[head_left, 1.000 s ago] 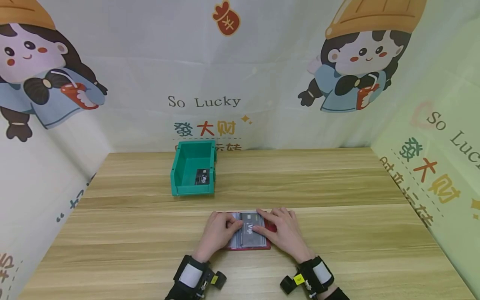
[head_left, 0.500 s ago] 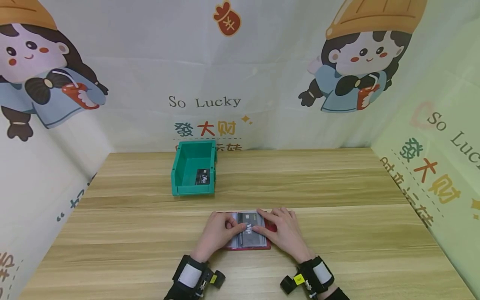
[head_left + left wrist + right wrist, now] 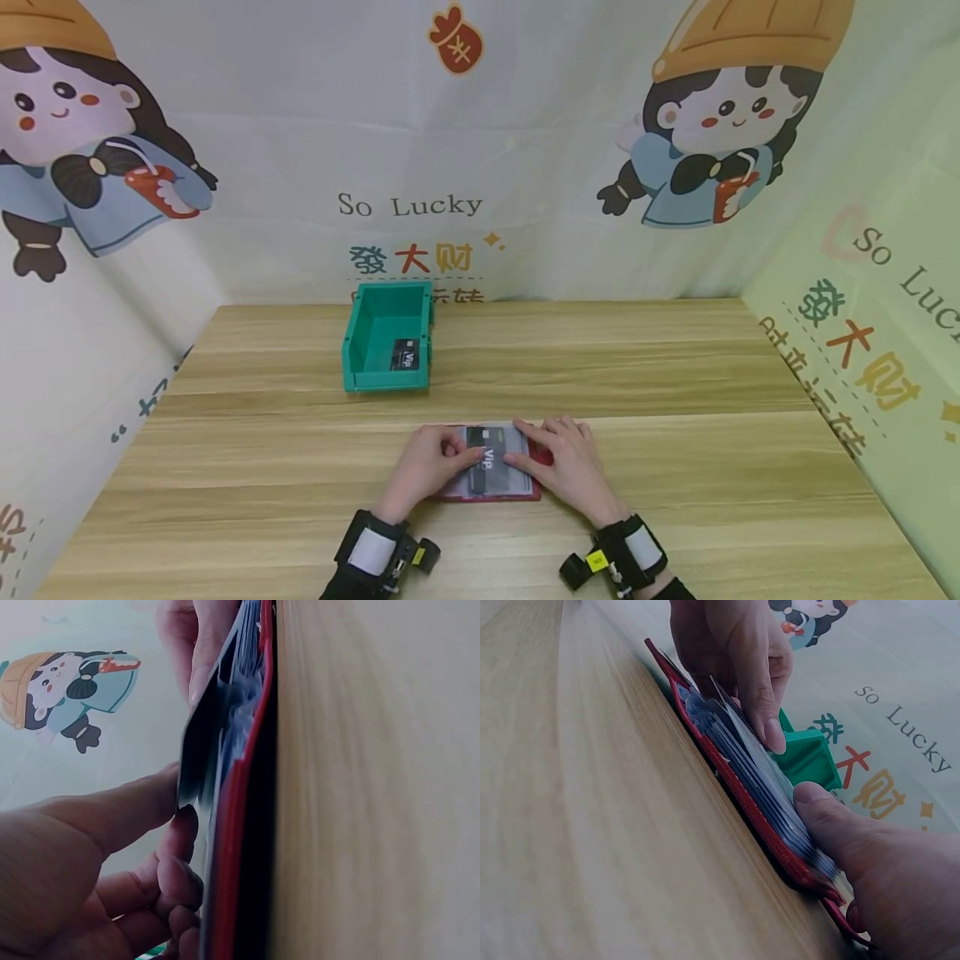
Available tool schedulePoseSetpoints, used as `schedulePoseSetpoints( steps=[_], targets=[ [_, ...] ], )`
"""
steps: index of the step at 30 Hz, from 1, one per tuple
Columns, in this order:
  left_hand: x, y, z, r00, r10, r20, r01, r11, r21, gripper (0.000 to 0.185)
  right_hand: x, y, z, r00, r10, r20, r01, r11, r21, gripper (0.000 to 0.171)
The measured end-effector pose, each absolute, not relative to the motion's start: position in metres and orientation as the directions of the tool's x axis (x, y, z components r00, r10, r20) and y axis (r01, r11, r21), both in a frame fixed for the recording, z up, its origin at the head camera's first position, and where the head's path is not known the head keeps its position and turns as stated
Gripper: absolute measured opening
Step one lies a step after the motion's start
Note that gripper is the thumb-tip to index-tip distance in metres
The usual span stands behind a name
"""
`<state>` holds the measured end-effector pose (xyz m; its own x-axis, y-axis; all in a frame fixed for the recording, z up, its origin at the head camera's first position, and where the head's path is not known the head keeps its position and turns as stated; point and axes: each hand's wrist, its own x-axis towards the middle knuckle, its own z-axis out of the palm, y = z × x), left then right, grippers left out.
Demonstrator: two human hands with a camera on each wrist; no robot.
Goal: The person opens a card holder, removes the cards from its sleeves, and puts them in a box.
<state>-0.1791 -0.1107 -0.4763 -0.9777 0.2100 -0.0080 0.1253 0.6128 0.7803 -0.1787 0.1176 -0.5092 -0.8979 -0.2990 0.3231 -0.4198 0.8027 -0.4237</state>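
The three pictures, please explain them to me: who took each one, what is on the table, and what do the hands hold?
There is no machine here: a person works with two bare hands and wears three cameras. The wide picture comes from the head; the two close ones come from the wrists, so they look sideways along the wooden table. On the table lies an open red card holder with clear sleeves. The left hand pinches a dark VIP card at the sleeves; the right hand presses the holder flat. Farther back stands a green bin containing a second VIP card.
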Motion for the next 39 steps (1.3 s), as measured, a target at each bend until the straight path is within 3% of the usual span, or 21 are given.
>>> schedulePoseSetpoints(
  steps=[25,33,39],
  targets=[
    [-0.184,-0.148,-0.455,-0.988,0.001,-0.157,-0.128,0.571,0.811,0.017,-0.178,0.117,-0.511,-0.910,-0.282,0.303,-0.400,0.788,-0.467,0.050],
    [-0.206,-0.179,-0.439,-1.000,-0.014,-0.013,-0.018,0.543,0.839,0.022,-0.178,0.117,-0.511,-0.910,-0.279,0.307,-0.401,0.779,-0.482,0.051],
    [-0.224,-0.193,-0.427,-0.993,-0.095,0.069,0.007,0.541,0.841,0.023,-0.178,0.117,-0.511,-0.911,-0.275,0.309,-0.398,0.783,-0.478,0.051]
  ],
)
